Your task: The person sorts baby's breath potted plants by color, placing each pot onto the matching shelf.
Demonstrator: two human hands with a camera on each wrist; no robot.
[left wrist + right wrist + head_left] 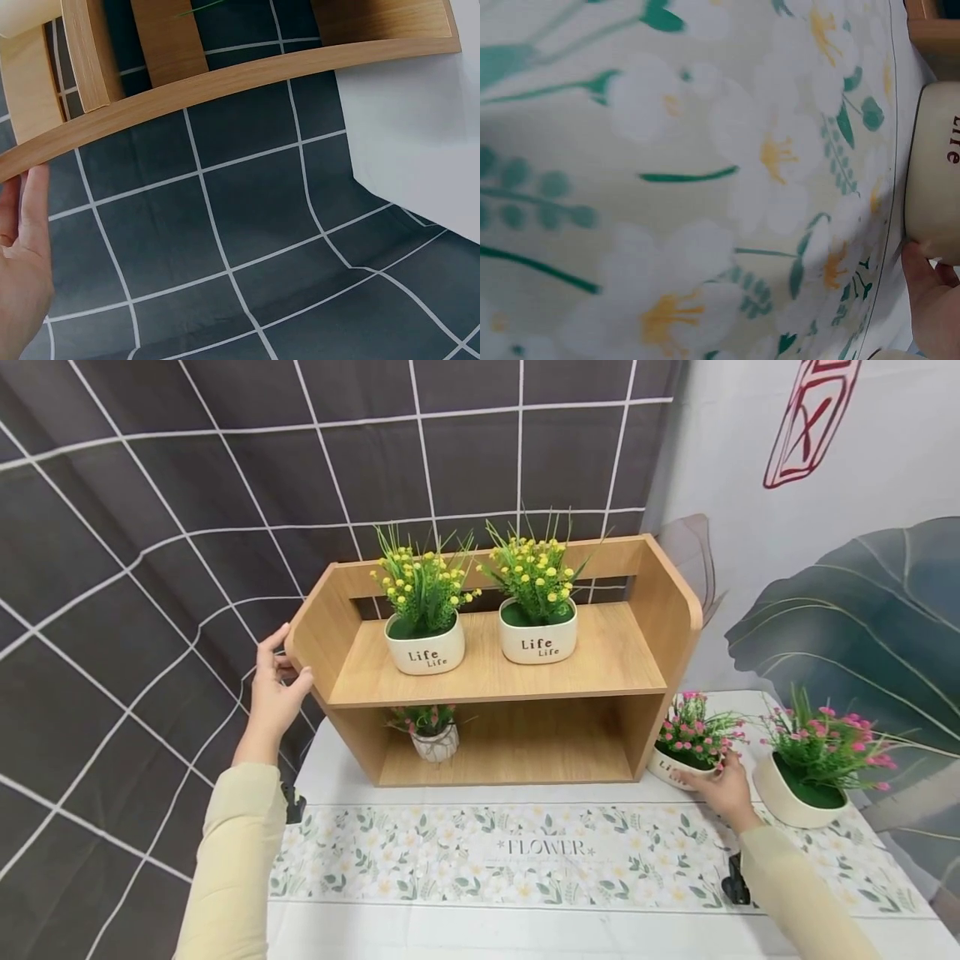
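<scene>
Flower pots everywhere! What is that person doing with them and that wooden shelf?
A person steadies a wooden shelf with the left hand on its side. The right hand touches a pink flower pot on the table, just beside the shelf. Two yellow flower pots stand on the top board, and one small pink pot sits in the lower space. Another pink pot waits further right.

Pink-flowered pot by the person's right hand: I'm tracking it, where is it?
In the head view the pink-flowered pot stands on the table, right of the wooden shelf, touched by the right hand.
</scene>
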